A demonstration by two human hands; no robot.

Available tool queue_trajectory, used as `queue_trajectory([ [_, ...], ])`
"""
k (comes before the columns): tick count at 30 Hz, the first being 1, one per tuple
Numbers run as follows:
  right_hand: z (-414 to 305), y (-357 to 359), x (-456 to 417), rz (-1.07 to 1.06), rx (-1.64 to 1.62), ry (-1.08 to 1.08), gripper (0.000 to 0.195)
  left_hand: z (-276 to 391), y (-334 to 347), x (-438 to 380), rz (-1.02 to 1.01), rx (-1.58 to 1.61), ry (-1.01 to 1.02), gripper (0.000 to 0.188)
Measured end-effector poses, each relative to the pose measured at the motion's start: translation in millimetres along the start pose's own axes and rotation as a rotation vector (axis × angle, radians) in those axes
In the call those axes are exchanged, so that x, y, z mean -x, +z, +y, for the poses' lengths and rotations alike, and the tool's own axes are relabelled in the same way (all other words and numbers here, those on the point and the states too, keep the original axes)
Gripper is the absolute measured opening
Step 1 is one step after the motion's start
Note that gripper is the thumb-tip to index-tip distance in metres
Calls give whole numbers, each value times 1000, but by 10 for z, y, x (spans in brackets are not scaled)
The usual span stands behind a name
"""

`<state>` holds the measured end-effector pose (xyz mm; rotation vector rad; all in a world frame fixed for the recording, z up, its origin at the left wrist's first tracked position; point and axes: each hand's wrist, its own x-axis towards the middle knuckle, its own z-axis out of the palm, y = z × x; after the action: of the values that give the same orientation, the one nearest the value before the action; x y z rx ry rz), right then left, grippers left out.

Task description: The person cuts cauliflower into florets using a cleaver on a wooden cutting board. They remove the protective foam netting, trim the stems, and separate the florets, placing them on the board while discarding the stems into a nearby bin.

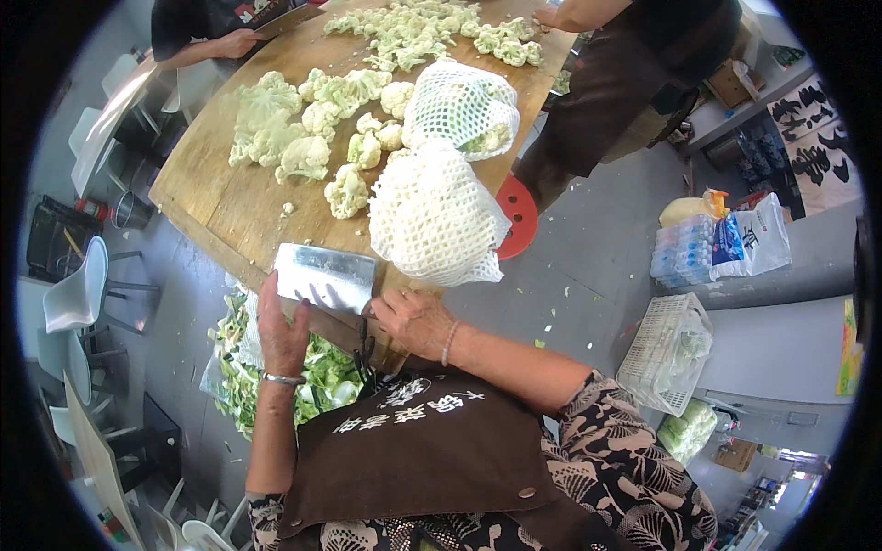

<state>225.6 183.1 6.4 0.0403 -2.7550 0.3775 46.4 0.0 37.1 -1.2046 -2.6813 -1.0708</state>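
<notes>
My right hand (pixel 413 320) grips the handle end of a broad metal cleaver (pixel 327 277), whose blade lies near the front edge of the wooden table (pixel 227 220). At the blade's far left end is my left hand (pixel 281 334), thumb and fingers apart; whether it touches the steel is unclear. Just beyond the cleaver sits a cauliflower head in white foam netting (pixel 437 217). A second netted cauliflower (pixel 462 113), with green showing through, rests behind it. Cut cauliflower florets (pixel 303 124) are spread to their left, and one separate floret (pixel 346 191) lies closer to the blade.
Below the table edge, leafy trimmings (pixel 238 372) fill a container or bag. A red stool (pixel 518 217) stands at the table's right side. Across the table, one person's hand (pixel 238 43) holds a knife; another person's arm (pixel 586 15) reaches toward a larger floret pile (pixel 413 31).
</notes>
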Motion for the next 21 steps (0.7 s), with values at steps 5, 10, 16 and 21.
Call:
queue_trajectory([
  [5,42,-611,510,132,-309,322,16,420,292,-420,-166,259,30,48],
  [10,738,-426,1093,270,-490,841,21,943,722,-1036,-124,298,136,58],
  [16,892,-337,693,569,-620,801,25,1152,820,-1254,-218,167,39,66],
  [21,701,-471,513,638,-705,806,27,1110,730,-1205,-185,247,-13,47],
])
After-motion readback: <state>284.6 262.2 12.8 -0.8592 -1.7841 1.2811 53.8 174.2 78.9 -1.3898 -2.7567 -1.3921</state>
